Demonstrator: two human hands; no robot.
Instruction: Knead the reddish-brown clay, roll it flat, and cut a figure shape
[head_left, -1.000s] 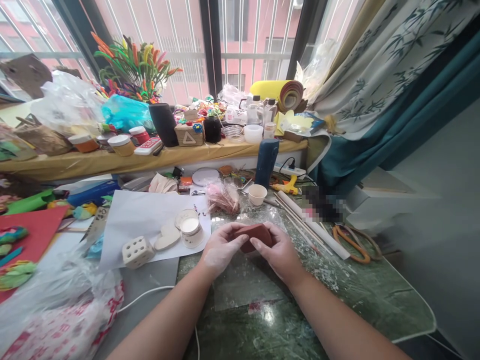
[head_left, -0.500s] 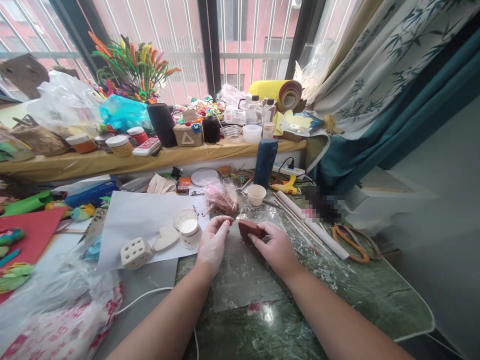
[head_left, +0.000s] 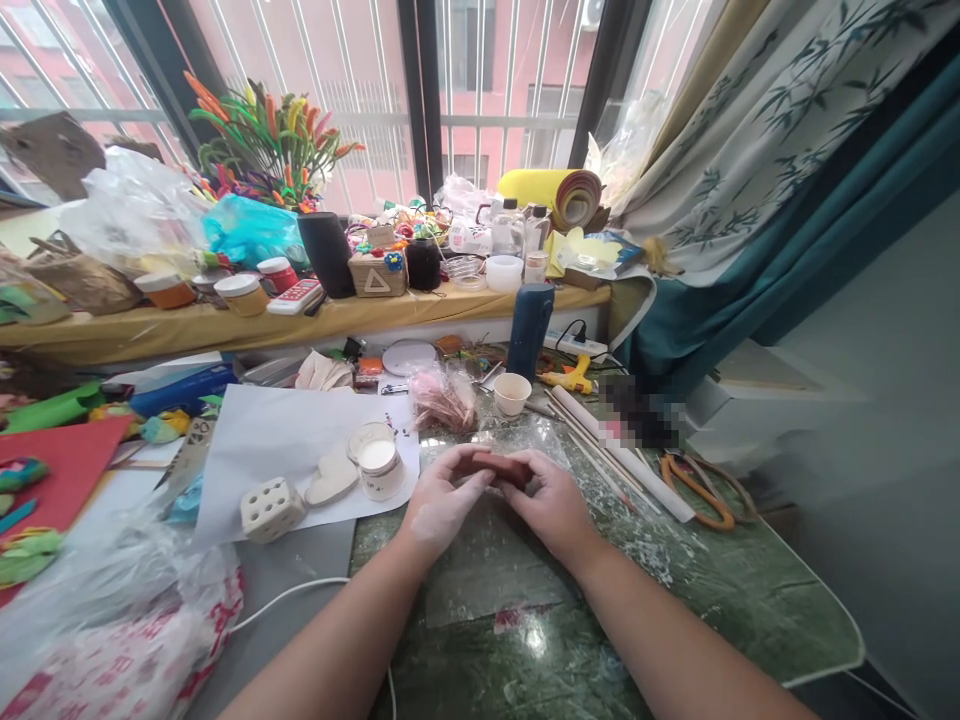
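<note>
A lump of reddish-brown clay (head_left: 504, 466) is held between both my hands just above the green table (head_left: 697, 590). My left hand (head_left: 442, 498), dusted white, curls round its left end with the fingers closed on it. My right hand (head_left: 551, 500) grips its right side, fingers wrapped over the top. Most of the lump is hidden by my fingers. A clear plastic sheet (head_left: 491, 575) lies on the table under my hands.
Left of my hands a white paper sheet (head_left: 277, 435) carries a small open jar of white stuff (head_left: 379, 462), a pale heart shape (head_left: 330, 482) and a white holed cube (head_left: 270, 508). A paper cup (head_left: 513, 392), dark bottle (head_left: 529, 328), rods (head_left: 615, 450) and orange-handled scissors (head_left: 705, 495) lie beyond.
Half a second ago my left hand was off the clay, which my right hand held alone. My left hand has come back and closed on it.
</note>
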